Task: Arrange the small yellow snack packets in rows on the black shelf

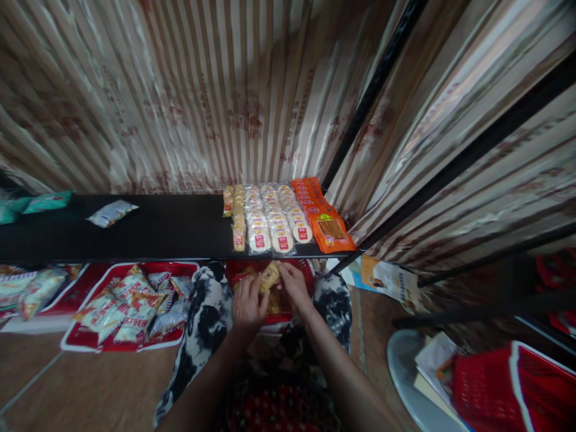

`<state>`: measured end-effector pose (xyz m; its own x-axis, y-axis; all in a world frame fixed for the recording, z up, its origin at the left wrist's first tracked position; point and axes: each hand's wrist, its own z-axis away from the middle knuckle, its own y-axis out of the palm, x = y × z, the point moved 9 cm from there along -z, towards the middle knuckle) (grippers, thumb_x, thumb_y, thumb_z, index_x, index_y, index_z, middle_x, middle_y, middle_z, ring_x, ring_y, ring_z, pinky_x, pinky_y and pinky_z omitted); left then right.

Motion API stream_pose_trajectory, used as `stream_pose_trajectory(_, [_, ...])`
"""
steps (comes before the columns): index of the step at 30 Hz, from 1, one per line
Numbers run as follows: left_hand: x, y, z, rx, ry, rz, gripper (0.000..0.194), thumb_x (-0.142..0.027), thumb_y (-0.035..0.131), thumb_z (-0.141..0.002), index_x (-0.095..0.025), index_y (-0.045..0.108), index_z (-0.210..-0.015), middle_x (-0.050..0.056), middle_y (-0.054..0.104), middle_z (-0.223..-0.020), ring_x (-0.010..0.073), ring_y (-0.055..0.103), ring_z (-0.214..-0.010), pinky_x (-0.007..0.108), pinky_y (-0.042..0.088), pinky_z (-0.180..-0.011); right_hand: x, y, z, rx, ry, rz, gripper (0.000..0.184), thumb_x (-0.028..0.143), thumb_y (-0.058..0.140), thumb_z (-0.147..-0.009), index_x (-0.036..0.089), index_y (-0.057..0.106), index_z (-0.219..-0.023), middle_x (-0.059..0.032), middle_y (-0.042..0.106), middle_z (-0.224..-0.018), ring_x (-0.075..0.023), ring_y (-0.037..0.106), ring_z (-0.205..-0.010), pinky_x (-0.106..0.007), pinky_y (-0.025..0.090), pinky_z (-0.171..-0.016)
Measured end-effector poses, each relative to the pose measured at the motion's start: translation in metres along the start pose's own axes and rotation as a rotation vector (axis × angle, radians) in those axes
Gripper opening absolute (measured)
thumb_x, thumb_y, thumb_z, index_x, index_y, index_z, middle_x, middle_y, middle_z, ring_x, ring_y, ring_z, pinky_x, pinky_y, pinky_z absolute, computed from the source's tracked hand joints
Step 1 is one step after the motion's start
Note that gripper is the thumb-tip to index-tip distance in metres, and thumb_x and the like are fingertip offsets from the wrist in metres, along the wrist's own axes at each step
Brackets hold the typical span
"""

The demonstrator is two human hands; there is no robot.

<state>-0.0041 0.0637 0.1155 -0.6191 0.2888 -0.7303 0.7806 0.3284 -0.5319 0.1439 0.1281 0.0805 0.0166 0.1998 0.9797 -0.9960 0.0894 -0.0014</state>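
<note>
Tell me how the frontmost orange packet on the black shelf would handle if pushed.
The orange packet is probably bendy, as it looks like a flat pouch. Its flat, rectangular shape makes rolling unlikely. A forward push could send it off the black shelf, since it lies near the front edge.

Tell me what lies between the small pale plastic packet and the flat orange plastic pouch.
From the packet rightward, the head view shows black shelf, clear-wrapped oblong tan snacks, then clear-wrapped round white snacks, up to the pouch.
</note>
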Motion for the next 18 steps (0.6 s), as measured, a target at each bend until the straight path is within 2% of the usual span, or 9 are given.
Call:
stream_pose_trajectory(5, [-0.010, -0.005, -0.003, -0.024, 0.083, -0.230, 0.037, -0.026, 0.049, -0.082, -0.016, 0.055, -0.117, 0.011, 0.064, -0.103, 0.0221, 0.059, -0.093, 0.033, 0.045, -0.084, 0.023, 0.012, -0.002, 0.038, -0.050, 0.185, 0.039, 0.056, 0.056, -0.071, 0.018, 0.058, -0.067, 0.0027, 0.058, -0.054, -0.0105, 0.055, -0.046, -0.020, 0.043, -0.042])
stream_pose_trajectory(10, [-0.001, -0.003, -0.003, -0.025, 0.065, -0.311, 0.034, -0.025, 0.047, -0.083, -0.013, 0.056, -0.114, 0.011, 0.066, -0.101, 0.0212, 0.062, -0.091, 0.030, 0.047, -0.081, 0.043, 0.025, 0.003, 0.041, -0.102, 0.234, 0.036, 0.055, 0.056, -0.072, 0.019, 0.056, -0.065, 0.0036, 0.056, -0.055, -0.0110, 0.054, -0.048, -0.022, 0.044, -0.047])
stream_pose_trajectory(14, [0.015, -0.003, -0.003, -0.021, -0.075, -0.169, 0.036, -0.028, 0.045, -0.082, -0.012, 0.056, -0.113, 0.013, 0.067, -0.101, 0.0223, 0.063, -0.091, 0.031, 0.049, -0.079, 0.046, 0.041, 0.007, 0.143, -0.113, 0.118, 0.037, 0.056, 0.053, -0.074, 0.019, 0.056, -0.069, 0.0034, 0.056, -0.058, -0.0106, 0.054, -0.050, -0.022, 0.043, -0.049])
stream_pose_trajectory(18, [0.034, -0.002, -0.002, -0.011, -0.342, 0.078, 0.036, -0.030, 0.048, -0.079, -0.014, 0.057, -0.110, 0.012, 0.068, -0.097, 0.0207, 0.065, -0.082, 0.031, 0.050, -0.075, 0.040, 0.048, 0.007, 0.185, -0.117, -0.035, 0.034, 0.051, 0.059, -0.071, 0.018, 0.057, -0.078, 0.0035, 0.057, -0.064, -0.0088, 0.053, -0.054, -0.021, 0.044, -0.053])
